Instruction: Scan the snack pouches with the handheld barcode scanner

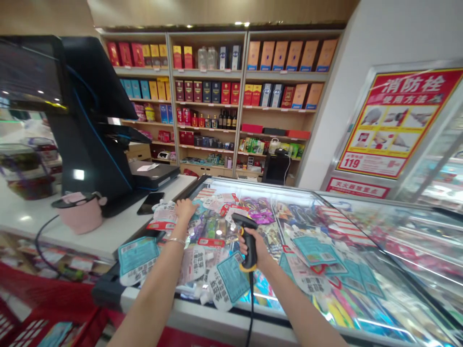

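Wooden wall shelves (pixel 208 96) rising behind everything, packed with gift cartons (pixel 282 55) and bottles (pixel 224 120), and a red fire-hydrant instruction poster (pixel 394 123) hanging on a white pillar (pixel 325 96) to the right. Across the foreground, a long glass-edged chest freezer (pixel 217 308) stretching away, filled with plastic packets (pixel 213 231) and spouted pouches (pixel 226 282), and beside it a white worktop (pixel 108 236) carrying a black checkout terminal (pixel 94 144), a pink cup (pixel 79 214) and a phone (pixel 150 202) lying flat. Red shopping baskets (pixel 47 308) sitting low at the bottom left. Left hand (pixel 185 210), fingers (pixel 183 205) spread apart, pressing down on the packets near the freezer corner by the worktop, not closing around any one of them, with a thin bracelet (pixel 176 240) just behind it. Right hand (pixel 261 250) clamping around the grip of a black and yellow barcode scanner (pixel 249 231), with a cord (pixel 251 308) trailing down past the freezer's edge. Blue-labelled pouches lying just below both hands. Judging by looks, the pouches probably handling as light, soft and slick, likely sliding over one another, the stiff spout or sealed top edge seeming the surest place to take hold.
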A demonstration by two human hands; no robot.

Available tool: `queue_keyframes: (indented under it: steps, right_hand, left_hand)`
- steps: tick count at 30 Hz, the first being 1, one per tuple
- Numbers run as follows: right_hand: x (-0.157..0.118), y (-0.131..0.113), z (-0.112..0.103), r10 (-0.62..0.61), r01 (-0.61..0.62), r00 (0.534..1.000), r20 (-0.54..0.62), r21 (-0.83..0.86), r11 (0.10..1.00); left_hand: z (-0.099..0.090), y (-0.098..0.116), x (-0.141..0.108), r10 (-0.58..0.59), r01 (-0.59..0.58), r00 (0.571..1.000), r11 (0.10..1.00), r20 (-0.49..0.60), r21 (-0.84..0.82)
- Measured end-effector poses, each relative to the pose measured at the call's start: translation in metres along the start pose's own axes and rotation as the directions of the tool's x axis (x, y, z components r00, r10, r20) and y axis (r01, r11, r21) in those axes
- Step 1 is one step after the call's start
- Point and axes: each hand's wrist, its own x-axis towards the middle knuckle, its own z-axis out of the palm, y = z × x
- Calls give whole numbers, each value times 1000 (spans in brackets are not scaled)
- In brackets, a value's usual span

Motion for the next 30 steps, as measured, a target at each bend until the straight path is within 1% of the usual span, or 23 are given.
queue_keyframes:
  steps: [1, 3, 6, 8, 11, 13, 15, 17, 19, 20, 22, 24, 25, 27, 28, 30]
  right_hand:
    - [-2, 6, -3, 32, -32, 999, 8, -12, 999]
    - [-7, 12, -7, 75, -75, 997, 21, -26, 997]
    - [-10, 13, -9, 72, -71, 997, 22, -22, 997]
    - [-10, 11, -7, 60, -60, 998, 12, -22, 998]
    - [-11, 9, -4, 63, -63, 998, 5, -32, 998]
    - [-13, 7, -2, 70, -70, 998, 4, -35, 997]
    - [-15, 7, -1, 78, -77, 997, 7, -31, 997]
    - [-15, 6, -1, 79, -79, 997, 11, -21, 997]
    - [-14, 6, -2, 75, -75, 997, 9, -11, 997]
    - [-13, 6, -3, 75, -75, 997, 7, -8, 997]
    - [-12, 7, -5, 81, -81, 997, 4, -6, 997]
    - [-11, 7, -6, 92, -92, 996, 9, -6, 996]
    - [-11, 7, -7, 94, -94, 995, 14, -5, 996]
    - [-11, 6, -7, 92, -92, 995, 25, -1, 996]
    - [-12, 5, -6, 93, -93, 995, 32, 0, 996]
    - [-12, 4, -6, 96, -96, 994, 48, -1, 995]
  left_hand:
    - [2, 1, 0, 5, -5, 1000, 1000, -5, -5]
    - [3, 4, -2, -21, 21, 1000, 1000, -3, -20]
    - [0, 11, -8, -61, 61, 998, 997, 6, -42]
    - [-3, 17, -12, -47, 49, 999, 995, 26, -82]
    - [-6, 25, -17, -1, 16, 996, 986, 90, -165]
    - [-8, 30, -17, 35, -12, 994, 975, 100, -220]
    - [-9, 35, -17, 86, -69, 995, 954, 47, -291]
    - [-11, 38, -16, 137, -142, 990, 905, -42, -402]
    - [-13, 41, -15, 150, -201, 979, 805, -136, -558]
    - [-13, 42, -16, 133, -212, 976, 728, -170, -652]
    - [-14, 45, -17, 72, -197, 980, 520, -187, -831]
    - [-15, 47, -20, 31, -166, 986, 282, -164, -945]
    - [-16, 48, -21, 19, -148, 989, 180, -147, -972]
    - [-18, 49, -24, 3, -107, 994, 25, -107, -994]
    - [-19, 50, -25, -1, -84, 996, -31, -84, -996]
    - [-21, 51, -26, 3, -40, 999, -114, -41, -993]
